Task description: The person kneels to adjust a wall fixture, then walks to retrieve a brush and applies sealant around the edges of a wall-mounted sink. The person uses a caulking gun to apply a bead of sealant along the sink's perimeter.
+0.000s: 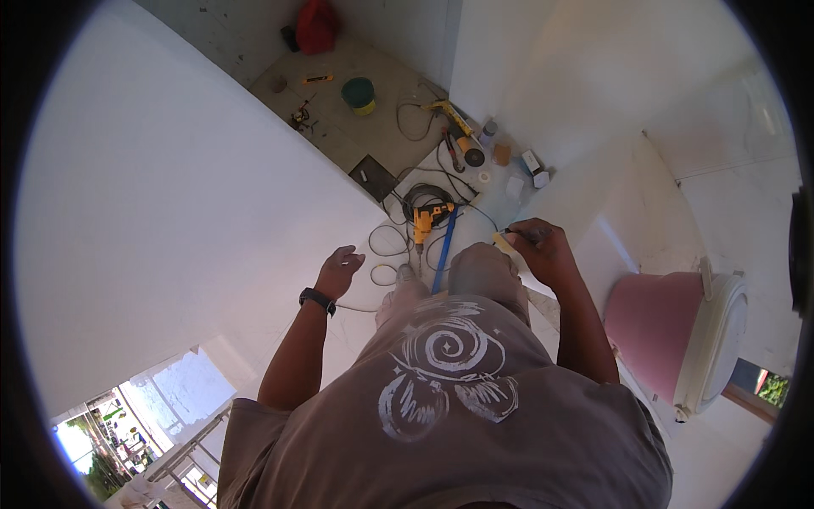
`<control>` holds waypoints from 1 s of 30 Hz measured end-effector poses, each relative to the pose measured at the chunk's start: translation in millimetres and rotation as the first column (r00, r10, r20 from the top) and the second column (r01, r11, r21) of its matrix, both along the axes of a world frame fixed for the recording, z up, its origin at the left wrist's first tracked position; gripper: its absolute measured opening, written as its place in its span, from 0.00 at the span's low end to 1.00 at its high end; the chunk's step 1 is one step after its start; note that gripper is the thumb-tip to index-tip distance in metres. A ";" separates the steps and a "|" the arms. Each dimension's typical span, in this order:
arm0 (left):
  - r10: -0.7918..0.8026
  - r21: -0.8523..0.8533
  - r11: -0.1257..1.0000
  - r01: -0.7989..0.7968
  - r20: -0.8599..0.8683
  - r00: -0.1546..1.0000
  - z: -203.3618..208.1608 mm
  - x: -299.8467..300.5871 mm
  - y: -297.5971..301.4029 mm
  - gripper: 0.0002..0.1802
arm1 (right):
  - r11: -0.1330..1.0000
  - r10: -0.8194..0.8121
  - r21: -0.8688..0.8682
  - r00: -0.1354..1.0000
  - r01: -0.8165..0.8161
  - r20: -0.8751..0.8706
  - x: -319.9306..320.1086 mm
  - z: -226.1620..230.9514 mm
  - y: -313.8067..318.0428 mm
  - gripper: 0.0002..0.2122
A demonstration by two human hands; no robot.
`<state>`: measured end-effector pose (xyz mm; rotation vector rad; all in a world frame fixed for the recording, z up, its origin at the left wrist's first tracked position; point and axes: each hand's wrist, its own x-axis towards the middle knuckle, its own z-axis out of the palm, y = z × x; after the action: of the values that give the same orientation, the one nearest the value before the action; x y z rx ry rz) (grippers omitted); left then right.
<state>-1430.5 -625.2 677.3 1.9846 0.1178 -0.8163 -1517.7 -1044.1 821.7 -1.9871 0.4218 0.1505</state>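
Observation:
In the head view my right hand (543,248) is closed on a small pale yellow flat piece (509,251), beside my right knee; its exact kind does not show. My left hand (340,270) is in the air on the other side, its fingers loosely bent and apart with nothing in them. Between the hands, on the floor, lies a yellow and black power drill (423,225) with a long bit pointing toward me. A blue bar (446,249) lies along its right side. A coil of black cable (426,202) sits just beyond the drill.
Farther off lie an angle grinder (471,153), a tape roll (484,177), small boxes (534,166) and a green bucket (359,95). A red bag (317,27) is at the back. White walls (195,178) flank me. A pink drum with a white lid (653,331) stands at right.

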 end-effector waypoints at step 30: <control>-0.847 -0.327 0.467 0.822 0.103 0.522 55.5 533.2 -351.5 0.18 | 0.924 -0.140 0.379 0.966 0.049 0.217 466.5 -52.4 -138.6 0.17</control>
<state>-897.3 -976.7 732.8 1.5954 -1.0054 -1.4190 -1051.2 -1182.8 769.3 -1.5829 0.3052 -0.0704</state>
